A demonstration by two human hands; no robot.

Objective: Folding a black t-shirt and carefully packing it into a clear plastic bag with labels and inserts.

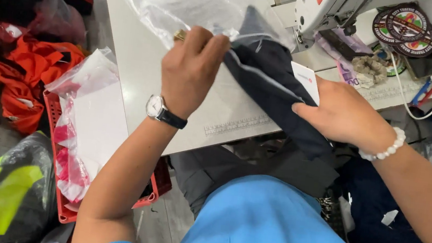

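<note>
- We see the left hand point(189, 69) raised over the tabletop point(140, 68), knuckles toward us, a watch on the wrist and a ring on one finger; its fingers point(211, 47) are curled together, pinching the mouth of a clear plastic bag point(186, 2) against the top edge of a dark folded garment point(270, 84).
- The right hand point(343, 115) lies lower and to the right, palm on the garment, a white bead bracelet at the wrist; its fingers are pressed together along the cloth, just under a small white tag point(306, 80).
- The garment sits between both hands, its upper end tucked inside the bag, its lower end hanging off the tabletop edge toward the lap.
- The right fingertips are buried in the fabric, so we cannot tell how firmly they grip; the thumb seems to be underneath.
- The bag's far end is cut off by the top of the frame, and its clear film makes its edges hard to trace.
- A white sewing machine point(329, 6) stands behind the hands, only partly in view.
- A red crate point(56, 173) of bagged items stands to the left, beside the tabletop.
</note>
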